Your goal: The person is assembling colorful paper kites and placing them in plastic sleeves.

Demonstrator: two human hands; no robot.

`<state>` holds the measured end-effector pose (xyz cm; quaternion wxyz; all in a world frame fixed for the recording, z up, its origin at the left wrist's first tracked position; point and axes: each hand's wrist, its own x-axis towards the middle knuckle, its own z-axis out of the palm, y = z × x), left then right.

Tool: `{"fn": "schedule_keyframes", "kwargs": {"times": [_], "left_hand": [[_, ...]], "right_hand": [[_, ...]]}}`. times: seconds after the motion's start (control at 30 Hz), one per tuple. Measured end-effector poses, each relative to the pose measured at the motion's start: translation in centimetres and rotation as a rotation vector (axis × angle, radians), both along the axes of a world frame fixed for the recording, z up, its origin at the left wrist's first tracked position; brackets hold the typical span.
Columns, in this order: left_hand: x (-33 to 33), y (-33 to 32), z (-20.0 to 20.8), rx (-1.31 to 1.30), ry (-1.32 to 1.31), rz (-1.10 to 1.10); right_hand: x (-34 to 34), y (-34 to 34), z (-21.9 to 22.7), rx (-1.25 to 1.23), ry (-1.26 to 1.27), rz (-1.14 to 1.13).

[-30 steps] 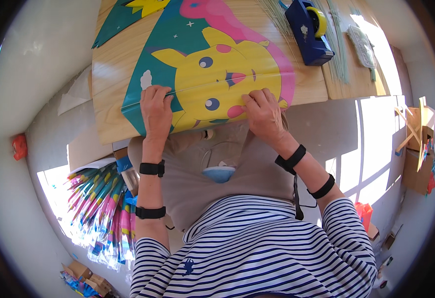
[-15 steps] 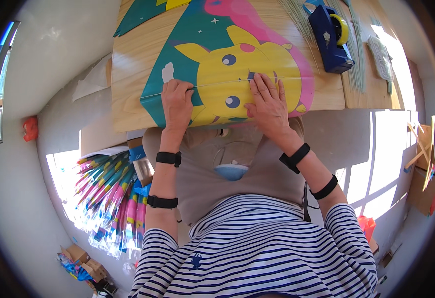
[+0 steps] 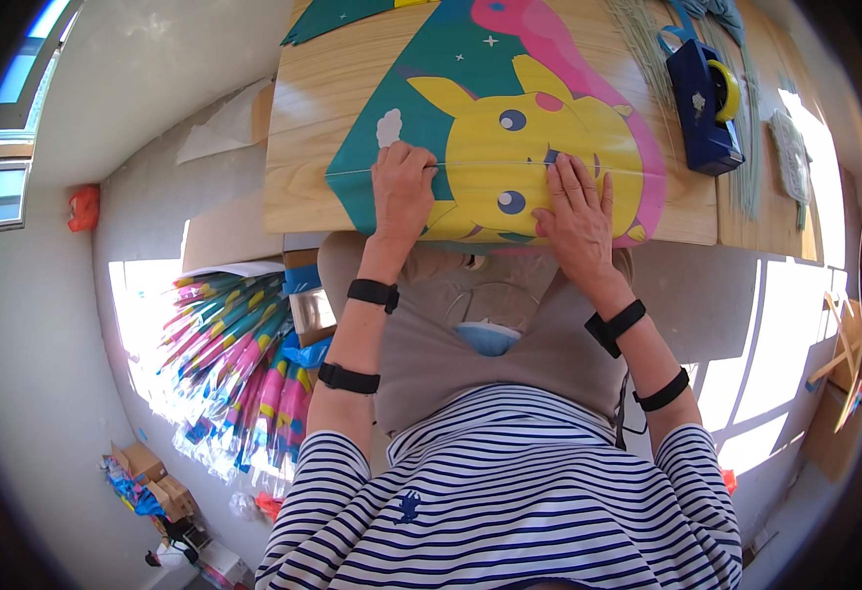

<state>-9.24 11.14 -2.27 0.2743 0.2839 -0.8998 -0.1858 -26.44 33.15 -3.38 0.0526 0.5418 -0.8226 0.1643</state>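
Observation:
A kite (image 3: 490,128) lies on the wooden table, printed with a yellow cartoon character on teal and pink. Across it runs a thin pale line that looks like a rod (image 3: 490,165). My left hand (image 3: 403,192) is closed, its fingertips pinched together on this rod near the kite's left corner, below a white cloud print. My right hand (image 3: 578,211) lies flat on the yellow face, fingers stretched and pressing across the line. The near edge of the kite hangs over the table's front edge, above my lap.
At the right back stands a blue tape dispenser (image 3: 701,118) with a yellow roll. Thin pale rods (image 3: 750,147) and a clear packet (image 3: 790,157) lie around it. Another teal kite (image 3: 342,20) is at the far left. Bagged colourful kites (image 3: 229,344) are piled left, below the table.
The whole view has shifted, so the table and kite appear further right. Both hands keep nearly the same places on the kite, the left still pinching and the right still flat.

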Motion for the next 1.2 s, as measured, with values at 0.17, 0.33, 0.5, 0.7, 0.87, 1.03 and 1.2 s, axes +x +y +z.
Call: {"fn": "schedule_keyframes", "kwargs": {"times": [0.17,0.33,0.5,0.7,0.87,1.03,1.2], "left_hand": [[-0.1,0.0,-0.1,0.011,-0.003,0.004],[0.0,-0.1,-0.1,-0.001,-0.007,-0.002],[-0.1,-0.1,0.0,0.006,-0.016,0.002],[-0.2,0.0,0.1,-0.005,-0.009,0.0],[-0.2,0.2,0.7,-0.002,-0.028,0.001],[-0.2,1.3,2.8,-0.016,-0.005,-0.046],[1.6,4.9,5.8,0.034,-0.029,-0.08]], "right_hand": [[-0.1,0.0,-0.3,-0.01,-0.006,-0.003],[-0.1,0.0,-0.3,-0.014,-0.029,-0.005],[0.0,0.1,-0.2,-0.024,-0.019,-0.009],[-0.2,0.0,-0.5,-0.042,0.001,-0.007],[0.1,0.0,0.0,-0.068,0.004,0.007],[-1.3,2.6,2.4,-0.184,-0.019,0.076],[-8.7,9.7,2.9,-0.345,-0.182,-0.343]]}}
